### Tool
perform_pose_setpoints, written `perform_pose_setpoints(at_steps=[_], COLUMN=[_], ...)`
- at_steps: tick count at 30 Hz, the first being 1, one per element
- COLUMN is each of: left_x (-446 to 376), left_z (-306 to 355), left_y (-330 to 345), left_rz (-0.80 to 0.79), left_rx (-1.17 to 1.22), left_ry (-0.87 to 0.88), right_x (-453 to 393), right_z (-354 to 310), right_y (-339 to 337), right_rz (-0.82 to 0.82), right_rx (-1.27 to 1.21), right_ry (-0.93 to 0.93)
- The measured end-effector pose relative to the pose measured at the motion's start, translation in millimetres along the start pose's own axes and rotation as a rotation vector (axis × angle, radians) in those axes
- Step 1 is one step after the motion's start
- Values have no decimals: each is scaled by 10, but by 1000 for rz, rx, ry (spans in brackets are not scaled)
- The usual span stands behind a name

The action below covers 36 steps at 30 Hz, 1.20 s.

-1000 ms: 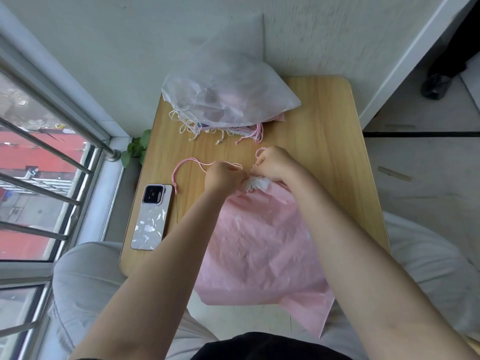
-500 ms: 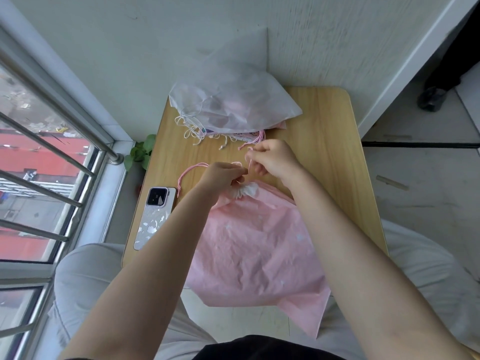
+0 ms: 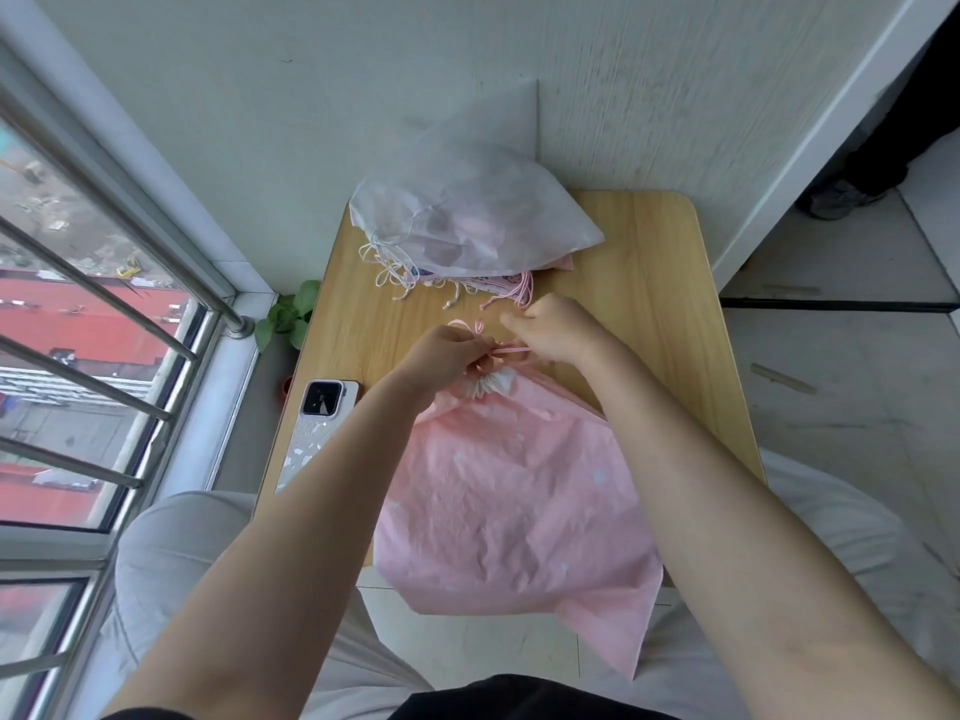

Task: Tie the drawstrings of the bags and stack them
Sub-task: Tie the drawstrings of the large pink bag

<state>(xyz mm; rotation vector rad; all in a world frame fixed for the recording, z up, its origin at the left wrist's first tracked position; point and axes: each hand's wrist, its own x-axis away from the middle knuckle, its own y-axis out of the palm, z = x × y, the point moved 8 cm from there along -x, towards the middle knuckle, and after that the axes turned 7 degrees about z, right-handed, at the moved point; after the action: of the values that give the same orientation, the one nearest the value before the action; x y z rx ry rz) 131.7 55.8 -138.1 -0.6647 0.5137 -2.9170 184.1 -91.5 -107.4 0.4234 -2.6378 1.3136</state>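
A person's left hand (image 3: 445,356) and right hand (image 3: 556,327) each pinch the pink drawstring (image 3: 511,349), stretched taut from nine to three o'clock between them, directly above the pink bag's (image 3: 514,501) gathered mouth (image 3: 491,383) on the wooden table (image 3: 649,283); the stacked bags (image 3: 467,226) lie at twelve o'clock.

place: home balcony nook | cues: barred window (image 3: 104,304), small wooden table (image 3: 649,283), potted plant (image 3: 291,317)

Daylight pours through a barred window (image 3: 78,356) left; wooden table (image 3: 660,283) against a pale wall (image 3: 311,96), tiled floor (image 3: 831,407) right.
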Motion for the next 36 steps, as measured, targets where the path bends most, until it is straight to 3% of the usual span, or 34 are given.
perform_pose_setpoints(at_steps=[3, 5, 10, 12, 17, 24, 27, 31, 36], left_x=[-25, -32, -25, -32, -35, -38, -47, -47, 26], left_z=[-30, -21, 23, 12, -42, -26, 10, 75, 231], left_y=[-39, -29, 15, -5, -37, -18, -69, -110, -143], left_rz=[29, 30, 17, 25, 19, -45, -37, 8, 142], left_rx=[11, 14, 80, 117, 213, 246, 97, -66, -315], left_ry=[-10, -7, -4, -13, -60, -73, -15, 86, 329], right_x=[70, 91, 52, 91, 110, 140, 101, -13, -13], right_z=[232, 262, 48, -2, -47, -100, -74, 9, 11], right_y=[-247, -328, 37, 125, 122, 253, 262, 168, 411], right_rz=[53, 87, -135, -198, -182, -223, -224, -88, -215], right_rx=[396, 446, -3, -25, -164, -130, -164, -259, -408], right_ry=[91, 95, -49, -77, -97, -124, -103, -66, -12])
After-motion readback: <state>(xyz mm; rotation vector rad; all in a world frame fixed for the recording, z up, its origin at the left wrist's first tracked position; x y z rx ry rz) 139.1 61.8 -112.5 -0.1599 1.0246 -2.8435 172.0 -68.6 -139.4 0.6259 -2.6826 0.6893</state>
